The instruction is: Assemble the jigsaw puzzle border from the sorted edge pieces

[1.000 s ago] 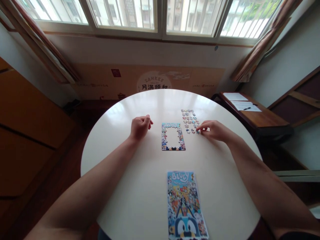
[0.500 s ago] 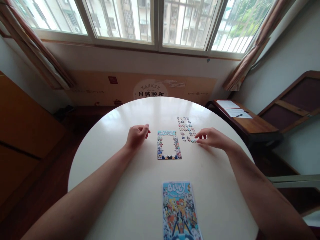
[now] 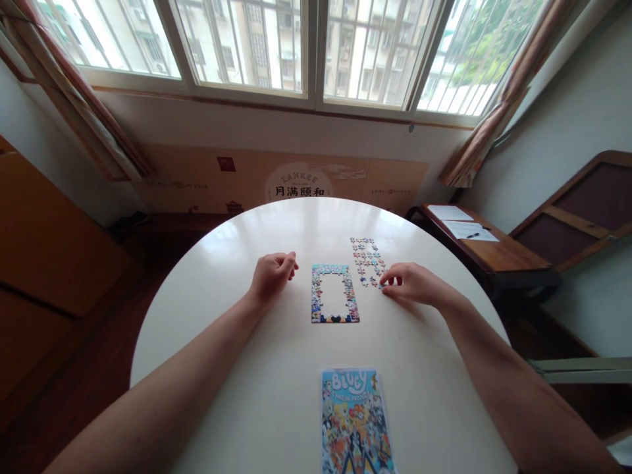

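My left hand (image 3: 273, 275) rests on the table as a loose fist, with no object showing in it. To its right lies the puzzle frame (image 3: 316, 309), a rectangle of joined border pieces headed "BLUEY", its middle bare. Loose puzzle pieces (image 3: 364, 261) are laid out in rows up and right of the frame. At the near end of these rows, my right hand (image 3: 407, 283) has thumb and fingers pinched on a small puzzle piece (image 3: 382, 287), largely hidden by the fingertips. Closer to me is a printed "BLUEY" picture sheet (image 3: 353, 421) full of cartoon characters.
Everything lies on a round white table (image 3: 222, 382). At the right, a low wooden table (image 3: 486, 250) holds papers (image 3: 469, 230) and a pen. A cardboard panel (image 3: 197, 174) stands under the barred windows beyond the far edge.
My right hand has shifted slightly left and its fingertips have closed at the nearest row of pieces. The left hand stays put; the view tilts up a little.
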Demonstrator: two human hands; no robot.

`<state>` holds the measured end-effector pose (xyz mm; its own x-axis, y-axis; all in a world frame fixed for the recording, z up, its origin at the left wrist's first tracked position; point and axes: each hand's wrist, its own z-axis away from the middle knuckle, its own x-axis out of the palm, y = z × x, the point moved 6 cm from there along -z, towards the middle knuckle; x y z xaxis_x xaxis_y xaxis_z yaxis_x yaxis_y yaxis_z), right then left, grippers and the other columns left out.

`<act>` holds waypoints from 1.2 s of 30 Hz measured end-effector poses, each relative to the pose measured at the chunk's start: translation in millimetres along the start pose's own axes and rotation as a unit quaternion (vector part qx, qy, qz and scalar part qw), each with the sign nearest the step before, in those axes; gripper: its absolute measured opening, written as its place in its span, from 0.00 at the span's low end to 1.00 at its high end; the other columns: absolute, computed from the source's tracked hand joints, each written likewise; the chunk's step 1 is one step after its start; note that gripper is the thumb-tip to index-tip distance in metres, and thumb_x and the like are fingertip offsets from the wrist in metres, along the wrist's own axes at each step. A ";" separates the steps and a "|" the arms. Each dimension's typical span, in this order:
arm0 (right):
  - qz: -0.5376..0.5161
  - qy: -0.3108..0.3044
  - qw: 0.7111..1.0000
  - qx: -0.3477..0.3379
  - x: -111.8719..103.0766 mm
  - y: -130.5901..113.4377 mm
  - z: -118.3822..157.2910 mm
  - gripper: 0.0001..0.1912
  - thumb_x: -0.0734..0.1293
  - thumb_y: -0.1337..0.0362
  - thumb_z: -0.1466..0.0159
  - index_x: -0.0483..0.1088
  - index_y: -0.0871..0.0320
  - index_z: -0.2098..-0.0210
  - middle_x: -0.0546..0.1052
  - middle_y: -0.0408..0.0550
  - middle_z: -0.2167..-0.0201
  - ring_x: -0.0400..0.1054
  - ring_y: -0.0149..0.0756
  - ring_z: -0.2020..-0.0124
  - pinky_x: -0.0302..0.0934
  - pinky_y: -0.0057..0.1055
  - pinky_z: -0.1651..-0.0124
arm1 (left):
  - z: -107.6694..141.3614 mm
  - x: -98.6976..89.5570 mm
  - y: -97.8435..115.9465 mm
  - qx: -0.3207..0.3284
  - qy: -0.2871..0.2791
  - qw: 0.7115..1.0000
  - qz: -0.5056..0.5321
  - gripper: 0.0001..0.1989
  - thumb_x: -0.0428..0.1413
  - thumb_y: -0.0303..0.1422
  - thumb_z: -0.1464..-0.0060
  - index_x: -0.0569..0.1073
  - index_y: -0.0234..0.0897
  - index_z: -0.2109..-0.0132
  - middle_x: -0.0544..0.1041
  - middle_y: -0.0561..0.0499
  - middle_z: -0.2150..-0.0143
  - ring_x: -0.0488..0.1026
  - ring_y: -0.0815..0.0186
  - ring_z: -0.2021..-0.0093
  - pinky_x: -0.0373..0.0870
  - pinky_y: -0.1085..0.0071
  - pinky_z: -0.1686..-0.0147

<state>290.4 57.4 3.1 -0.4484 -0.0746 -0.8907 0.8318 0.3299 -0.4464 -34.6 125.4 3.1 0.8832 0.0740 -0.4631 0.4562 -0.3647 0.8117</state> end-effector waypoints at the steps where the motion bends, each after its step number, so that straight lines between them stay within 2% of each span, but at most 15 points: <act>1: 0.003 0.000 1.000 0.000 0.3 -0.9 -0.4 0.06 0.70 0.62 0.41 0.81 0.51 0.65 0.79 0.45 0.67 0.72 0.34 0.69 0.63 0.30 0.65 | 0.5 -0.3 1.7 -0.002 -0.001 1.000 -0.001 0.22 0.50 0.42 0.41 0.74 0.37 0.79 0.71 0.55 0.85 0.69 0.68 0.81 0.68 0.70 0.69; 6: -0.017 -0.001 1.000 -0.013 0.6 -3.5 -0.5 0.05 0.70 0.65 0.42 0.80 0.52 0.69 0.79 0.45 0.69 0.70 0.34 0.69 0.62 0.30 0.66 | 1.1 0.1 5.8 -0.001 -0.009 1.000 0.005 0.21 0.51 0.41 0.42 0.74 0.37 0.79 0.72 0.53 0.84 0.69 0.68 0.81 0.66 0.72 0.74; 10: -0.058 -0.026 0.998 0.003 2.9 1.3 0.6 0.03 0.70 0.66 0.44 0.77 0.55 0.71 0.77 0.45 0.71 0.69 0.34 0.71 0.61 0.29 0.68 | -0.1 2.1 4.0 0.010 -0.024 1.000 -0.018 0.20 0.51 0.42 0.42 0.75 0.38 0.78 0.74 0.52 0.81 0.71 0.66 0.79 0.66 0.71 0.73; 15: -0.125 -0.094 0.987 0.022 8.1 7.1 4.1 0.04 0.70 0.63 0.43 0.75 0.57 0.71 0.76 0.44 0.74 0.68 0.32 0.73 0.60 0.28 0.71 | 0.3 5.9 9.5 0.085 -0.041 0.991 -0.095 0.20 0.50 0.40 0.41 0.75 0.39 0.77 0.76 0.51 0.77 0.72 0.65 0.74 0.66 0.69 0.69; 17: -0.149 -0.098 0.984 0.020 7.9 5.6 4.5 0.06 0.70 0.61 0.41 0.76 0.58 0.70 0.76 0.44 0.74 0.68 0.32 0.73 0.60 0.28 0.71 | 2.4 8.0 14.9 0.117 -0.050 0.986 -0.111 0.18 0.51 0.39 0.40 0.76 0.38 0.75 0.76 0.51 0.75 0.71 0.65 0.74 0.66 0.69 0.68; 19: -0.170 -0.068 0.983 0.014 6.4 1.0 2.8 0.09 0.71 0.58 0.40 0.77 0.58 0.68 0.77 0.45 0.74 0.69 0.32 0.72 0.62 0.29 0.70 | 6.2 10.5 22.5 0.141 -0.063 0.982 -0.111 0.17 0.51 0.38 0.39 0.77 0.38 0.72 0.78 0.50 0.71 0.71 0.66 0.73 0.66 0.69 0.68; 22: -0.207 0.022 0.978 -0.004 5.9 -13.1 -2.4 0.12 0.71 0.55 0.40 0.78 0.58 0.65 0.80 0.47 0.69 0.71 0.35 0.70 0.66 0.32 0.66 | 15.8 17.0 37.7 0.158 -0.100 0.978 -0.086 0.14 0.53 0.37 0.39 0.79 0.38 0.69 0.79 0.49 0.68 0.71 0.67 0.74 0.68 0.70 0.69; 25: -0.239 0.100 0.965 -0.035 12.5 -35.0 -7.4 0.12 0.71 0.55 0.38 0.79 0.57 0.63 0.81 0.49 0.65 0.74 0.37 0.66 0.69 0.34 0.63 | 28.8 27.4 54.0 0.167 -0.153 0.973 -0.052 0.13 0.54 0.37 0.39 0.80 0.38 0.67 0.79 0.49 0.67 0.73 0.66 0.73 0.69 0.69 0.69; 27: -0.233 0.131 0.962 -0.063 18.6 -52.4 -9.9 0.11 0.71 0.56 0.37 0.79 0.56 0.62 0.82 0.50 0.64 0.75 0.37 0.66 0.70 0.34 0.64 | 36.7 34.4 62.1 0.176 -0.181 0.967 -0.036 0.12 0.55 0.37 0.40 0.81 0.39 0.66 0.79 0.48 0.68 0.73 0.66 0.72 0.70 0.69 0.68; 31: -0.226 0.146 0.959 -0.090 28.7 -80.0 -13.8 0.09 0.71 0.57 0.37 0.78 0.55 0.63 0.81 0.48 0.68 0.73 0.35 0.69 0.68 0.31 0.67 | 42.8 41.9 65.7 0.180 -0.194 0.964 -0.014 0.11 0.56 0.36 0.40 0.81 0.39 0.65 0.79 0.49 0.69 0.73 0.66 0.72 0.69 0.70 0.68; 36: -0.250 0.120 0.956 -0.097 38.5 -94.4 -20.7 0.09 0.72 0.58 0.38 0.77 0.57 0.65 0.80 0.47 0.70 0.73 0.33 0.71 0.68 0.29 0.68 | 40.2 42.3 59.3 0.163 -0.186 0.969 0.009 0.08 0.57 0.32 0.42 0.81 0.37 0.66 0.79 0.50 0.70 0.73 0.67 0.71 0.67 0.72 0.67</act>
<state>187.9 42.9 12.8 -0.8554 -0.0588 -0.5147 0.4279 0.4797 -0.7660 25.4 69.6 17.4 0.7622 -0.2523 -0.5961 0.3293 -0.6417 0.6927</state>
